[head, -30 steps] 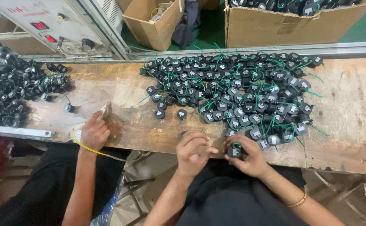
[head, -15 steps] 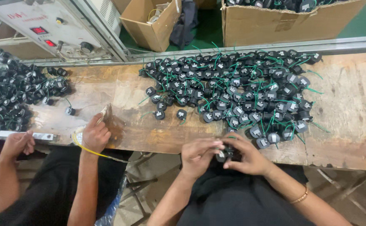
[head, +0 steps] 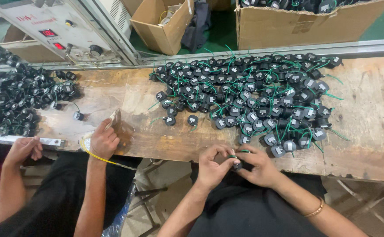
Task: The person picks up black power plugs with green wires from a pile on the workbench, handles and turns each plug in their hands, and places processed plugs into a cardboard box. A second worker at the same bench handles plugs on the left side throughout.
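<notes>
Both my left hand (head: 211, 166) and right hand (head: 258, 166) pinch one small black part (head: 237, 165), its green wire (head: 237, 152) pointing far; long axis hidden.

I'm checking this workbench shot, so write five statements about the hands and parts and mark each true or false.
1. Both hands, the left hand and the right hand, hold one small black part at the bench edge. True.
2. The pile of black parts has red wires. False: the wires are green.
3. A co-worker's hand rests on the bench to the left. True.
4. The boxes behind the bench are blue plastic. False: they are brown cardboard.
5. The right wrist is bare. False: it wears a thin bangle.
</notes>
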Action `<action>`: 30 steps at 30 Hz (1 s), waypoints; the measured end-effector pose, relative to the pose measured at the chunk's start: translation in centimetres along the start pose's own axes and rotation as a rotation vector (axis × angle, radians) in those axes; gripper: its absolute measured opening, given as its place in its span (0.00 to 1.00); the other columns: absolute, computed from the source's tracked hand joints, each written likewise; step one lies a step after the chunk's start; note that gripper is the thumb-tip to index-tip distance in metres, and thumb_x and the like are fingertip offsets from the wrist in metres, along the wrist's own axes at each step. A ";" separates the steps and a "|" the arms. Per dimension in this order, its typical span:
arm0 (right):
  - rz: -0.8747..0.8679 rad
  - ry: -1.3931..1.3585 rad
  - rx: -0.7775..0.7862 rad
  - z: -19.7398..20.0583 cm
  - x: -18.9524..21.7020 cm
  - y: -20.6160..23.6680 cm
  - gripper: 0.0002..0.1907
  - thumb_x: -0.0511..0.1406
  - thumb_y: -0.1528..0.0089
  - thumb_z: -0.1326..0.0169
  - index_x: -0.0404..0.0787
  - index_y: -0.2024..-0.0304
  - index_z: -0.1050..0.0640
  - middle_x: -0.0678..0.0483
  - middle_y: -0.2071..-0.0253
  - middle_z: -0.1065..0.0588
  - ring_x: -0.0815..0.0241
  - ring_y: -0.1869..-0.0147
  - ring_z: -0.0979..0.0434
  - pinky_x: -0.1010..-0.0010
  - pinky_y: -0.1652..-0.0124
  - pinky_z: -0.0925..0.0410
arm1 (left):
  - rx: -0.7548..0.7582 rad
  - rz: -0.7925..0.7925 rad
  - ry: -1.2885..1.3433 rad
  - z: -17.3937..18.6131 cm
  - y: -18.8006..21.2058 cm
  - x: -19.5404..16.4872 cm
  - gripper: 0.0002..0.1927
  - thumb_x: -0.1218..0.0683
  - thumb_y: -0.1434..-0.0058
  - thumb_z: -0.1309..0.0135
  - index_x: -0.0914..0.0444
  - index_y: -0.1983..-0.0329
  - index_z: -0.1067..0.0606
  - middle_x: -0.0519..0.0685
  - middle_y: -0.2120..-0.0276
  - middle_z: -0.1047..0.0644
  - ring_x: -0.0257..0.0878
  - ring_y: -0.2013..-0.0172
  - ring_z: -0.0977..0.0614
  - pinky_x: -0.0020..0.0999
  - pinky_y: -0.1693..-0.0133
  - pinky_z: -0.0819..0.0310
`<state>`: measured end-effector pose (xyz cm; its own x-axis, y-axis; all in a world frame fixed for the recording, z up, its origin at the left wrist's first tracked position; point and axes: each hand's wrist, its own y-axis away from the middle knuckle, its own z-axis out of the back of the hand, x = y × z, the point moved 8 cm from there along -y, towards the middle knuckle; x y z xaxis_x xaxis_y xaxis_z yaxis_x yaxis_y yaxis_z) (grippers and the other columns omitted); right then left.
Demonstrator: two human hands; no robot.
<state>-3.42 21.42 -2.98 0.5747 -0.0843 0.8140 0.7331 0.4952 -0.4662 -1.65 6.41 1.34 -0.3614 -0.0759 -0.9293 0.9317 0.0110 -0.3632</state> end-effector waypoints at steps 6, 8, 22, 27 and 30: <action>-0.053 -0.112 -0.123 2.4 -0.4 -0.3 0.22 0.29 0.54 0.30 0.34 0.59 0.23 0.48 0.55 0.27 0.52 0.51 0.24 0.66 0.51 0.32 | -0.354 -0.046 -0.308 6.4 0.6 2.2 0.12 0.64 0.52 0.32 0.65 0.70 0.25 0.46 0.66 0.20 0.34 0.62 0.19 0.31 0.57 0.22; -0.119 -0.413 -0.130 2.5 -0.9 -0.4 0.19 0.29 0.49 0.31 0.37 0.60 0.27 0.51 0.54 0.29 0.57 0.52 0.23 0.68 0.51 0.30 | -0.565 0.096 -0.340 12.1 0.5 3.6 0.09 0.61 0.45 0.33 0.65 0.69 0.24 0.46 0.68 0.20 0.33 0.65 0.20 0.30 0.59 0.23; -0.023 -0.246 0.043 0.9 0.7 -0.8 0.14 0.36 0.44 0.31 0.40 0.63 0.24 0.53 0.58 0.26 0.59 0.55 0.19 0.67 0.55 0.27 | -0.500 0.129 -0.304 13.0 -3.5 7.9 0.16 0.61 0.40 0.35 0.66 0.49 0.23 0.49 0.60 0.19 0.36 0.59 0.18 0.30 0.54 0.22; -0.035 -0.120 -0.053 1.7 -0.1 -0.5 0.29 0.41 0.44 0.32 0.37 0.43 0.24 0.53 0.58 0.23 0.56 0.52 0.23 0.64 0.47 0.31 | -0.296 -0.003 0.221 5.8 0.0 4.0 0.09 0.65 0.39 0.39 0.65 0.55 0.20 0.46 0.58 0.21 0.33 0.58 0.19 0.28 0.57 0.21; 0.026 -0.028 0.010 0.6 0.0 -0.1 0.33 0.41 0.47 0.31 0.37 0.42 0.26 0.47 0.53 0.24 0.51 0.47 0.24 0.62 0.47 0.32 | -0.067 -0.179 0.017 0.9 0.1 0.3 0.11 0.68 0.43 0.36 0.63 0.59 0.19 0.48 0.60 0.21 0.38 0.58 0.19 0.29 0.62 0.25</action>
<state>-3.68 21.89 -2.70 0.5830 -0.0475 0.8111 0.7143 0.5056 -0.4838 -1.68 5.53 1.05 -0.5223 -0.0657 -0.8502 0.8480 0.0653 -0.5260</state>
